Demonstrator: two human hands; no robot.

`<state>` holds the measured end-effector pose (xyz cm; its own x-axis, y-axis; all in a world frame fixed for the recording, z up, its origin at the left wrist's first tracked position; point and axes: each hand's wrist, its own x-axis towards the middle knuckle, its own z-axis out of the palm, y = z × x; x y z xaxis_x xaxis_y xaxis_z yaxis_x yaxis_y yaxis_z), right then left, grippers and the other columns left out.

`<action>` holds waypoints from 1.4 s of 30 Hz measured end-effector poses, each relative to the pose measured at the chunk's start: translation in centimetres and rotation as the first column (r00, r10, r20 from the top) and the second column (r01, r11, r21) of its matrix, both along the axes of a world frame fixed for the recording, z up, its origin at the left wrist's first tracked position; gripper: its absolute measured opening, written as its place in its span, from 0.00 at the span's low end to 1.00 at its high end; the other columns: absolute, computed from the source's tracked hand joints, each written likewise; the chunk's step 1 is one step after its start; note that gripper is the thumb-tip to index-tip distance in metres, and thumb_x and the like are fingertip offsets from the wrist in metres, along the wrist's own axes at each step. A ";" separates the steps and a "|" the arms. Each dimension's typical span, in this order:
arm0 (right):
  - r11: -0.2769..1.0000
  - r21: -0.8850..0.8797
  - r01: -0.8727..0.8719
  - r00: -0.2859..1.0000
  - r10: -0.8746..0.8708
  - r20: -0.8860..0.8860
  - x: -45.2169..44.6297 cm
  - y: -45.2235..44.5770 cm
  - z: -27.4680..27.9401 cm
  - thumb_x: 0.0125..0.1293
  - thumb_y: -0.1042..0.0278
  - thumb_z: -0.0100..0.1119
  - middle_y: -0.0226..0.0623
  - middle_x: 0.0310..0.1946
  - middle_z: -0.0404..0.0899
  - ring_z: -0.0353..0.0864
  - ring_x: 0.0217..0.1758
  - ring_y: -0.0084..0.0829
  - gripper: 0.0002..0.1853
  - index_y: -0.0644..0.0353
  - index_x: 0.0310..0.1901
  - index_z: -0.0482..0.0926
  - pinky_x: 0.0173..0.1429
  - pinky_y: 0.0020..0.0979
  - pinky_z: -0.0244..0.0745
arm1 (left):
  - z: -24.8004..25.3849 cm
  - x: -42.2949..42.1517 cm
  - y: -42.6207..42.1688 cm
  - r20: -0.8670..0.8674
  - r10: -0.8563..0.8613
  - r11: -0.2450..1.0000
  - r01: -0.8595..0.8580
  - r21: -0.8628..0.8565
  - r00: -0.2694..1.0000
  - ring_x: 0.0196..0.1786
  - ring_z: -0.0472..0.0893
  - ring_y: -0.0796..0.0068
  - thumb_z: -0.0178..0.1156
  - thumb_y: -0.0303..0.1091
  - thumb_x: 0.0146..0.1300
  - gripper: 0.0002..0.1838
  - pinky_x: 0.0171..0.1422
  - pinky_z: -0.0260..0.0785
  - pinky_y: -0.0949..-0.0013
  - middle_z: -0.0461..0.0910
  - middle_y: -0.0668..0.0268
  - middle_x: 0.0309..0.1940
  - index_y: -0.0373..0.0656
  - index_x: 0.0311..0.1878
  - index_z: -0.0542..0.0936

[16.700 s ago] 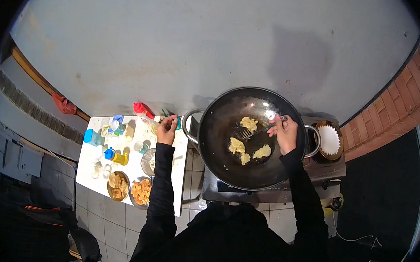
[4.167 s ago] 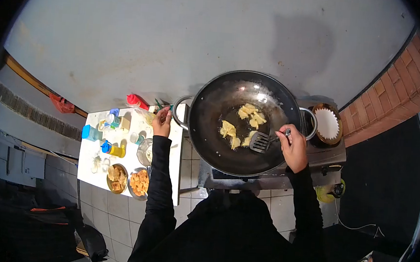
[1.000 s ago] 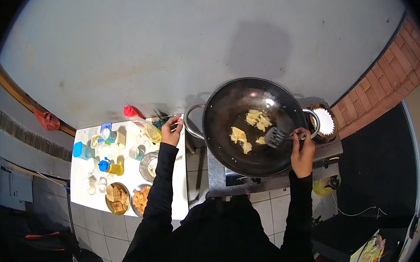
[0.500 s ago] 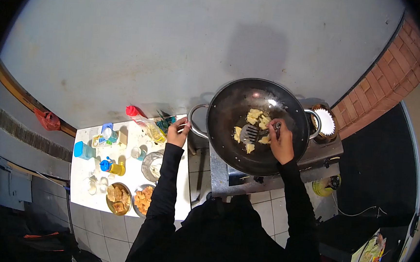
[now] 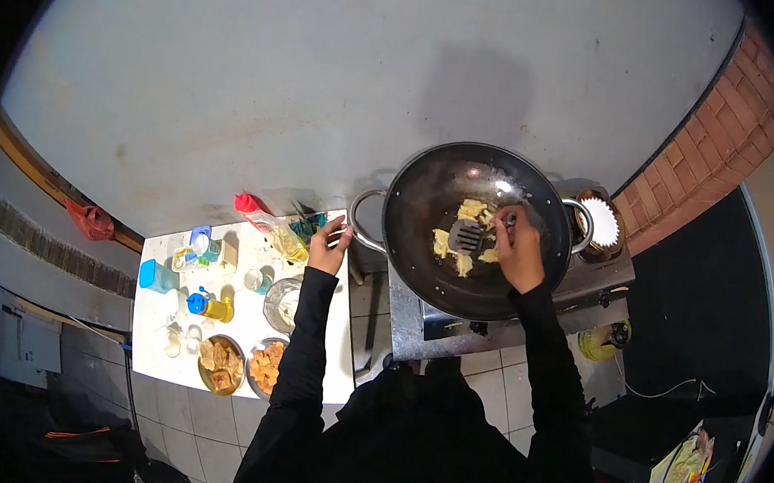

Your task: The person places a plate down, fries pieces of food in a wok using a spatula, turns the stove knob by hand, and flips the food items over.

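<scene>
A large dark wok (image 5: 421, 266) sits on the stove, with several pale yellow pieces of food (image 5: 472, 210) in its middle. My right hand (image 5: 519, 258) is closed round the handle of a slotted spatula (image 5: 465, 236); its blade lies among the pieces. My left hand (image 5: 327, 248) is at the wok's left loop handle (image 5: 365, 200), thumb and fingertips pinched at the handle's outer edge. Exactly how firmly they grip it is hard to make out.
On the white table (image 5: 246, 326) to the left stand a bowl of orange pieces (image 5: 264, 367), a bowl of browned pieces (image 5: 220, 364), a metal bowl (image 5: 280, 304) and a blue-topped oil bottle (image 5: 210, 305). A white scalloped-edged item (image 5: 598, 222) lies right of the wok.
My right hand and the spatula have shifted slightly right and up inside the wok, among the food pieces. My left hand stays by the handle.
</scene>
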<state>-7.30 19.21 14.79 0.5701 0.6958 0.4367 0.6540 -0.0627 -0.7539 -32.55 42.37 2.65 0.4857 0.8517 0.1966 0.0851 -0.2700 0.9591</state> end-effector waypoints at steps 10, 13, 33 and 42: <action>0.996 -0.093 -0.003 1.000 0.001 -0.016 2.6 -2.0 0.5 0.65 0.76 0.52 0.50 0.25 0.75 0.79 0.28 0.46 0.05 0.65 0.40 0.69 0.32 0.37 0.69 | -0.2 0.4 -0.2 -0.092 0.039 0.999 -0.037 0.028 0.995 0.42 0.82 0.69 0.62 0.32 0.62 0.21 0.46 0.75 0.71 0.81 0.52 0.44 0.30 0.55 0.75; 0.999 0.021 -0.043 0.997 0.041 0.064 4.0 -1.6 -1.6 0.67 0.77 0.50 0.34 0.19 0.69 0.68 0.19 0.19 0.00 0.62 0.38 0.71 0.25 0.24 0.61 | -0.5 0.7 -0.4 -0.116 0.060 0.998 -0.058 0.021 0.992 0.43 0.82 0.69 0.61 0.31 0.62 0.20 0.46 0.75 0.70 0.81 0.52 0.44 0.30 0.55 0.75; 0.960 0.076 -0.270 0.896 0.280 -0.345 6.1 -1.3 -0.9 0.67 0.76 0.50 0.33 0.29 0.78 0.72 0.23 0.18 0.01 0.62 0.38 0.70 0.29 0.24 0.68 | 0.8 1.5 -2.7 -0.154 0.193 0.981 -0.189 0.037 0.969 0.43 0.82 0.70 0.61 0.34 0.64 0.23 0.48 0.74 0.71 0.81 0.52 0.45 0.29 0.57 0.73; 0.945 0.156 -0.288 0.873 0.326 -0.363 4.7 -1.5 0.8 0.68 0.76 0.50 0.33 0.31 0.78 0.72 0.24 0.17 0.02 0.62 0.40 0.70 0.28 0.23 0.68 | 0.7 1.4 -2.2 -0.170 0.220 0.975 -0.217 0.039 0.960 0.42 0.82 0.69 0.61 0.34 0.63 0.22 0.47 0.74 0.71 0.81 0.54 0.43 0.31 0.57 0.74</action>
